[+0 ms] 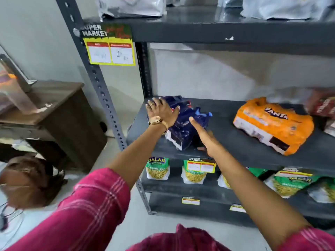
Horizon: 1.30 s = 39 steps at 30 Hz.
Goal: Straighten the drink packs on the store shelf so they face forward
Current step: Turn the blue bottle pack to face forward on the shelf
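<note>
A dark blue drink pack [186,124] lies skewed at the left end of the dark shelf [226,142]. My left hand [161,110], with a ring and a gold watch, lies over the pack's far left top corner, fingers curled on it. My right hand [204,136] presses its flat palm against the pack's near right side, fingers hidden behind the wrap. An orange Fanta pack [273,125] lies at an angle further right on the same shelf. A red-brown pack [324,105] is blurred at the right edge.
Grey bags [132,6] stand on the shelf above. Green-and-white snack bags [157,169] fill the shelf below, with yellow price tags [201,166] on the edges. A slotted upright [97,78] frames the left side. A brown desk [47,109] stands left.
</note>
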### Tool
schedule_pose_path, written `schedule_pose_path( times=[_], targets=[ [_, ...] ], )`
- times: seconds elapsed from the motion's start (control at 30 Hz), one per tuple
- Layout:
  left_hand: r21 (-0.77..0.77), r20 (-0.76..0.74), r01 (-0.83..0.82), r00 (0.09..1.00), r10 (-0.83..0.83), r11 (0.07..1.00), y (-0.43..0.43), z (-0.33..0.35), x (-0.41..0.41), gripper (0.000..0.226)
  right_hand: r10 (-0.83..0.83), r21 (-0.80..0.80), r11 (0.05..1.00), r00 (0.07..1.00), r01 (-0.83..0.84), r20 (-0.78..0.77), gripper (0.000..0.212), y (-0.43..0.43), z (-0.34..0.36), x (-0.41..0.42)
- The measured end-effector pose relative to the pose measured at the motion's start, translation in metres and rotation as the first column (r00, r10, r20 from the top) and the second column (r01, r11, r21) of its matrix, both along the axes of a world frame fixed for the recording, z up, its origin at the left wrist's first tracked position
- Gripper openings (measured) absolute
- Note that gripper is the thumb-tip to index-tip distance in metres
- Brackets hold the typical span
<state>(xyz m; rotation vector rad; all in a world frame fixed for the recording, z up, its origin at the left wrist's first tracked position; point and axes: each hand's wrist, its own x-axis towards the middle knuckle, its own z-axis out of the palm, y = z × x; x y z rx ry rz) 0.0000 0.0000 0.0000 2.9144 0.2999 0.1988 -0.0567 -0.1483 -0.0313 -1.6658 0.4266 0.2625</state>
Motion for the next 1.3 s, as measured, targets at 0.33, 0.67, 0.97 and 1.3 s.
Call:
schedule_pose_path(
  times=[0.33,0.67,0.97,1.3],
  targets=[
    [-0.124,-0.062,-0.037,0.998,0.03,0.992,0.015,0.011,0.071,0.074,-0.09,0.334,0.939,0.996,0.082,0.01,0.062,-0.002,-0.007,0.039],
    [-0.596,0.293,0.141,0.955,0.051,0.791,0.043,-0.021,0.051,0.058,-0.254,0.171,0.967,0.768,0.188,0.588,0.088,0.026,-0.013,0.021],
    [-0.278,0.097,0.064,0.995,-0.039,0.958,0.062,-0.009,0.045,0.061,-0.06,-0.164,0.957,0.719,0.238,0.692,0.129,0.031,-0.03,0.007],
    [-0.438,-0.302,0.26,0.859,-0.413,0.861,-0.007,0.09,0.061,0.078,-0.069,-0.092,0.979,0.725,0.18,0.685,0.106,0.061,-0.04,-0.04]
  ],
)
